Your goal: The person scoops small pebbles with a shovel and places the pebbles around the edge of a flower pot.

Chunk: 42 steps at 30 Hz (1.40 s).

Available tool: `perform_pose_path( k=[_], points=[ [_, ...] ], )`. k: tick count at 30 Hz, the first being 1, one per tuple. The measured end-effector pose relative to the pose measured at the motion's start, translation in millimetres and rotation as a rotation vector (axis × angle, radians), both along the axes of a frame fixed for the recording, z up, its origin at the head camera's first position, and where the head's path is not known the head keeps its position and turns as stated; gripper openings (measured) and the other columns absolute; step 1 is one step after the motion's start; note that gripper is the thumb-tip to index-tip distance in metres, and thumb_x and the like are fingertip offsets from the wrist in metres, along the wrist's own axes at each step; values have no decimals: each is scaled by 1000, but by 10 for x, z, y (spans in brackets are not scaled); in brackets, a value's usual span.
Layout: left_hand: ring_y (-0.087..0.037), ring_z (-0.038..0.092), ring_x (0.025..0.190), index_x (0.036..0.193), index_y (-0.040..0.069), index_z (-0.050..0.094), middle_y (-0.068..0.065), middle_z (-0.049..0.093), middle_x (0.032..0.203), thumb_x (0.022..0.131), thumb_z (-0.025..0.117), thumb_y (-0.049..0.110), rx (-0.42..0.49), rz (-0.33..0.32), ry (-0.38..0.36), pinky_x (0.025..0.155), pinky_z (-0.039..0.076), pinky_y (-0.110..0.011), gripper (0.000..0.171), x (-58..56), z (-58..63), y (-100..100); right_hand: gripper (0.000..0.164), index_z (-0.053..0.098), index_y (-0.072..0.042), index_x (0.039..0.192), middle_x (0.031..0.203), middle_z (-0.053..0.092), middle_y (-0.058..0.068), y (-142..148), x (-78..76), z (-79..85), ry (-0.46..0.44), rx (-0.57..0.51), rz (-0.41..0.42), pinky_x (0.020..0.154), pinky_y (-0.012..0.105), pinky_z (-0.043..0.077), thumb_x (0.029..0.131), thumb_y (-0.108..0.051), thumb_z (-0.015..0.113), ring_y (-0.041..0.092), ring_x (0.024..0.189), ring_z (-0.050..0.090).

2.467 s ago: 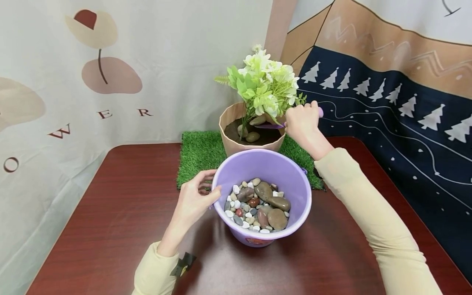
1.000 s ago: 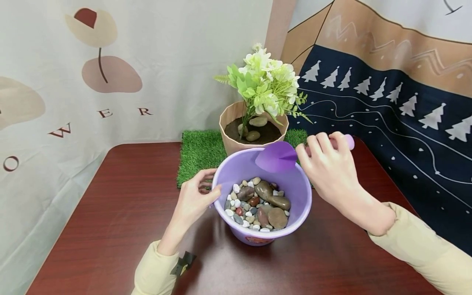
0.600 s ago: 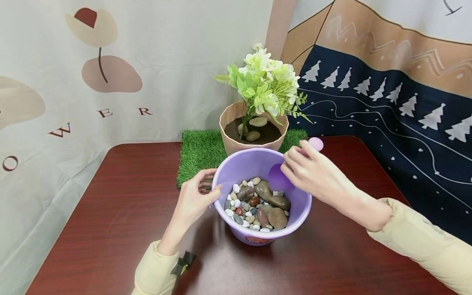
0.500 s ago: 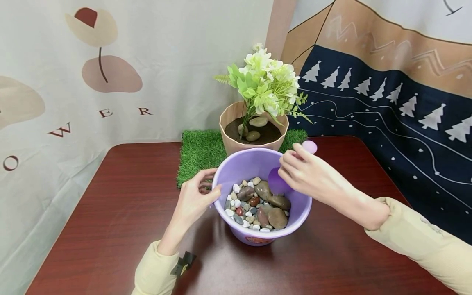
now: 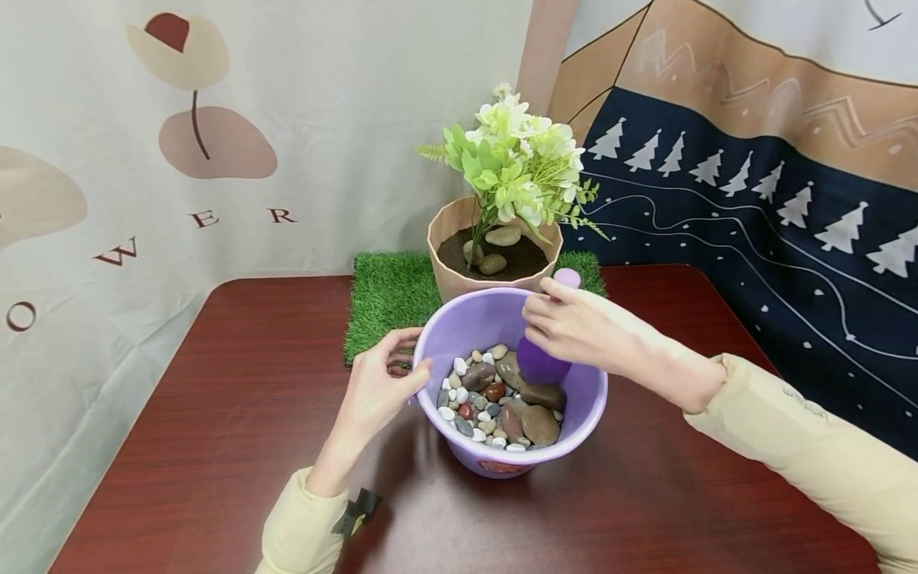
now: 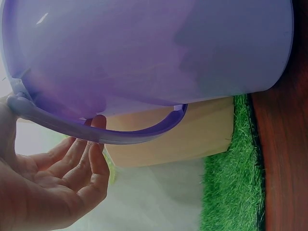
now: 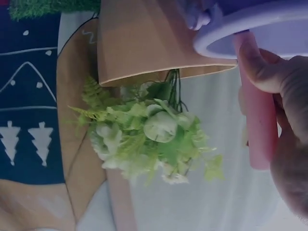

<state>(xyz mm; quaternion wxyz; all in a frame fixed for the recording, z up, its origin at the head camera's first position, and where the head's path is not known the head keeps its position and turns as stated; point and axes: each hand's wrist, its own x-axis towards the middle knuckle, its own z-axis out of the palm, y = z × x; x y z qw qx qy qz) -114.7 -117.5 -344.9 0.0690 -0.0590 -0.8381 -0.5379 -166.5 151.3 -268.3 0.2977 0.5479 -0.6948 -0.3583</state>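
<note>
Right fingers (image 5: 539, 312): curled around purple trowel (image 7: 261, 125)
Left fingers (image 5: 398, 341): grasping lilac bucket (image 5: 466, 327) at its rim
Trowel blade (image 5: 543, 367): inside bucket, by brown stones (image 5: 539, 426)
Bucket: on counter (image 5: 251, 399), before potted flowers (image 5: 512, 151)

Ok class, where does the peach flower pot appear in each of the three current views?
Head: the peach pot is just above centre, behind the purple bucket.
Left wrist: the peach pot is just below centre, partly behind the bucket's handle.
Right wrist: the peach pot is at top centre, upside down.
Shared landmark: the purple bucket.
</note>
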Motion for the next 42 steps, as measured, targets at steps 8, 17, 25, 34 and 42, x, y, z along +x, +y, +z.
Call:
perform_pose_path(
  k=[8,17,25,34,42],
  points=[
    [-22,67,86,116,10,60,-14,67,105,76,68,8,0,1,-5,71,56,-22,41,6,13,6,18,58,-13,83,87,61,2,109,-258,-27,-237,-63,-30,88,38,37,71,-13,73,21,94,53],
    [-21,67,86,116,10,60,-13,67,105,76,68,9,0,5,-3,71,57,-23,40,-4,13,7,11,59,-16,81,87,62,1,74,-373,-43,-324,-107,-2,83,35,35,82,-25,64,21,92,52],
    [-21,67,85,116,11,61,-13,67,105,76,68,9,-8,7,-5,71,57,-24,41,-2,23,10,12,60,-16,81,85,62,0,67,-419,-44,-373,-126,17,80,35,34,82,-27,64,20,88,50],
    [-21,67,86,116,10,60,-13,67,105,76,68,9,-5,3,-8,71,56,-22,41,-3,24,12,14,57,-17,76,80,57,-3,67,-462,-15,-428,-132,26,77,34,33,82,-27,62,19,85,46],
    [-21,67,86,116,10,60,-13,67,106,76,68,9,-6,3,-9,72,57,-23,41,3,22,5,15,56,-17,75,76,53,-5,101,-466,-61,-614,-229,42,77,35,32,73,-15,71,16,80,45]
  ],
)
